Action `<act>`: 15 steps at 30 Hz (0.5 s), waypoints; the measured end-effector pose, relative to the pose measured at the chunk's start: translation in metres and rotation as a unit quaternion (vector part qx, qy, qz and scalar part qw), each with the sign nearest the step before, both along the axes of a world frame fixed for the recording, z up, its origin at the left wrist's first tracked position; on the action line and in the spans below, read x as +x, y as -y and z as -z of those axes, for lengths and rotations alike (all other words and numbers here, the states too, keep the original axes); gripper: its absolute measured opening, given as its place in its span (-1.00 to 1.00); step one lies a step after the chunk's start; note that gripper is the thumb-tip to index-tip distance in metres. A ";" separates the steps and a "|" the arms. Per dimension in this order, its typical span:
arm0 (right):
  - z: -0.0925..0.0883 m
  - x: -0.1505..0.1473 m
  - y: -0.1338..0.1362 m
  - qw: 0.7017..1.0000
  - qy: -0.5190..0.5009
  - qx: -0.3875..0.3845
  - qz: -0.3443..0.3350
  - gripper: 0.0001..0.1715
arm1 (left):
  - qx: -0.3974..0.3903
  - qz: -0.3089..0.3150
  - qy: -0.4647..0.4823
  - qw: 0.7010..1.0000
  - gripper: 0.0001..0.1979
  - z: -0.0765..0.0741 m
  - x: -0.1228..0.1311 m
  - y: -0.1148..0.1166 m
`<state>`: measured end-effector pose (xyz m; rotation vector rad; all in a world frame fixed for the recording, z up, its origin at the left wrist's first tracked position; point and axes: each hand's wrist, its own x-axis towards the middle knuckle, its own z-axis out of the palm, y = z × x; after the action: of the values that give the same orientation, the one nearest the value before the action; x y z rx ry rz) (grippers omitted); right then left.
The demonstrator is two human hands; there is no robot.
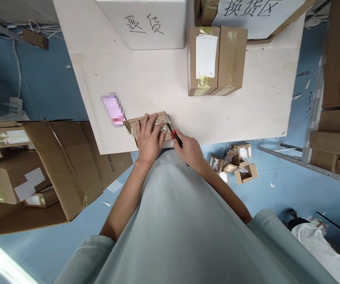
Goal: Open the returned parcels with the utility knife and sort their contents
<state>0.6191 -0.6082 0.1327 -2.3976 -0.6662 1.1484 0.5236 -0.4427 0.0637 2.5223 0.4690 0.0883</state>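
Near the front edge of the table lies a small cardboard box [164, 116] with shiny clear tape over it. My left hand [148, 140] rests on top of this box, fingers spread out and pressed down flat. A red and black utility knife [174, 135] is gripped in my right hand [190, 152]. Its tip touches or nearly touches the taped right end of the box; whether it has cut in, I cannot tell. Just left of the box is a phone-like pink item [113, 110], blurred out.
At the table's [158, 79] back stand a white bin [158, 23] with handwriting, a labelled carton [253, 19] and two taped boxes [217, 61]. A large open carton [60, 165] holds parcels at left. Opened boxes [235, 161] lie on the floor; a person [320, 244] is lower right.
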 end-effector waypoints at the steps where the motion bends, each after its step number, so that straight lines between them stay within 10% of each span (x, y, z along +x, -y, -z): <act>1: -0.001 -0.001 -0.002 1.000 0.002 -0.015 -0.006 -0.38 | -0.007 -0.002 0.001 1.000 -0.58 0.000 0.000 0.000; 9: 0.015 -0.001 0.008 0.999 0.005 -0.013 0.037 -0.40 | -0.049 -0.030 0.010 0.998 -0.58 0.012 -0.035 -0.026; 15: 0.098 0.013 0.014 0.972 -0.135 0.084 0.173 -0.54 | -0.057 -0.038 0.001 0.998 -0.55 0.025 -0.050 -0.039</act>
<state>0.6323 -0.6223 0.0348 -2.0607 -0.2338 1.1823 0.4735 -0.4038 0.0386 2.3930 0.5525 0.0899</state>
